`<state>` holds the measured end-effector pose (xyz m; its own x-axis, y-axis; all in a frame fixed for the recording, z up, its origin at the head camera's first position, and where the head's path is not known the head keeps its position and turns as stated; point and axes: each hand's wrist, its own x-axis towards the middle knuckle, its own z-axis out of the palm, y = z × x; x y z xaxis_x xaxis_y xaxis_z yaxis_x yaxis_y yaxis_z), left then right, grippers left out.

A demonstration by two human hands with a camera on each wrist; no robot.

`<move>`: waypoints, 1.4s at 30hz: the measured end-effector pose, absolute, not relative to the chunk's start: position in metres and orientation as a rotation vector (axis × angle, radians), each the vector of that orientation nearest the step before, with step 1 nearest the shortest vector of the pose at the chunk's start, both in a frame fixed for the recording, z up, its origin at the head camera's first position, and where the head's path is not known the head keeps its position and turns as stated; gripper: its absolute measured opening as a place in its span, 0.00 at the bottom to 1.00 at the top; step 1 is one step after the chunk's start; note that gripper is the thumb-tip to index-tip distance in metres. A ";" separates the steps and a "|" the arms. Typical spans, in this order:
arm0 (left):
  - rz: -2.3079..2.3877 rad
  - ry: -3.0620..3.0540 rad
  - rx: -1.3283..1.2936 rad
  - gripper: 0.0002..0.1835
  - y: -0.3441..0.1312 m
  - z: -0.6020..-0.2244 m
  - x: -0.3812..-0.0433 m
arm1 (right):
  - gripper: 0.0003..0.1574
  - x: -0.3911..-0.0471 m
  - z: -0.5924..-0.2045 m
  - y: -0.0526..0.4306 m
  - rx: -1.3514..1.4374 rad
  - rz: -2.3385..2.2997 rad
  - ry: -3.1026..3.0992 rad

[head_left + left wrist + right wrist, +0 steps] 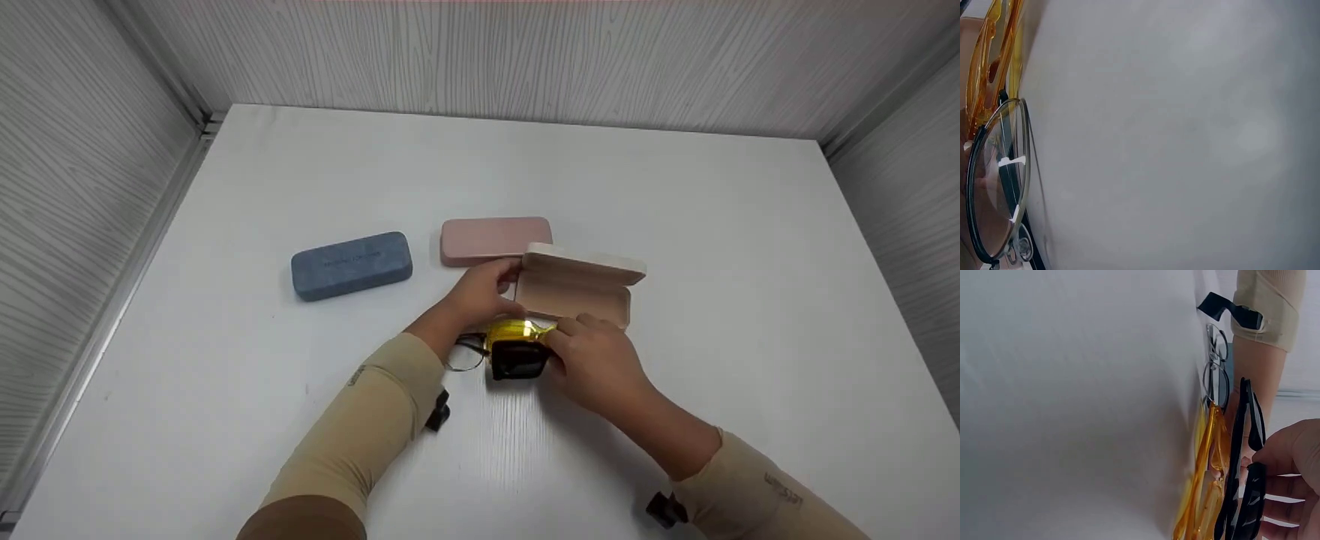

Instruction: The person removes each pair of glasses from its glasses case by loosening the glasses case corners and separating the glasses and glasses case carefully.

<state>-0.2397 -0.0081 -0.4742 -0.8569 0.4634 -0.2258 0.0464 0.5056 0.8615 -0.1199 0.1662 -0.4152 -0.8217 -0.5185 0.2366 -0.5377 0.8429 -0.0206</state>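
Observation:
My left hand (pixel 484 291) grips the left end of an open cream glasses case (pixel 574 295), thumb at the front corner and fingers toward the hinge. Its lid stands raised at the back, and the visible inside is bare. In front of the case, my right hand (pixel 598 361) pinches black sunglasses (pixel 520 360) by their right side; the right wrist view shows thumb and fingers at the folded black frame (pixel 1251 500). Yellow-framed glasses (pixel 508 330) lie right behind the sunglasses. To their left are thin-rimmed clear glasses (pixel 466 356), partly hidden by my left wrist.
A closed pink case (pixel 495 238) lies behind my left hand, close to the cream lid. Farther left is a closed blue case (pixel 352 265). The white table (pixel 525 172) is bordered by grained panels at the back and both sides.

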 end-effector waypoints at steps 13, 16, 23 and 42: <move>1.317 2.328 0.421 0.42 -0.007 -0.474 -0.240 | 0.08 -0.113 -0.435 0.161 0.827 0.062 -2.925; 1.320 2.325 0.419 0.42 -0.007 -0.475 -0.240 | 0.08 -0.113 -0.438 0.162 0.830 0.054 -2.941; 1.340 2.312 0.418 0.43 -0.008 -0.476 -0.241 | 0.10 -0.112 -0.438 0.162 0.819 0.038 -2.980; 1.345 2.309 0.439 0.42 -0.008 -0.475 -0.239 | 0.08 -0.114 -0.432 0.165 0.841 0.077 -3.041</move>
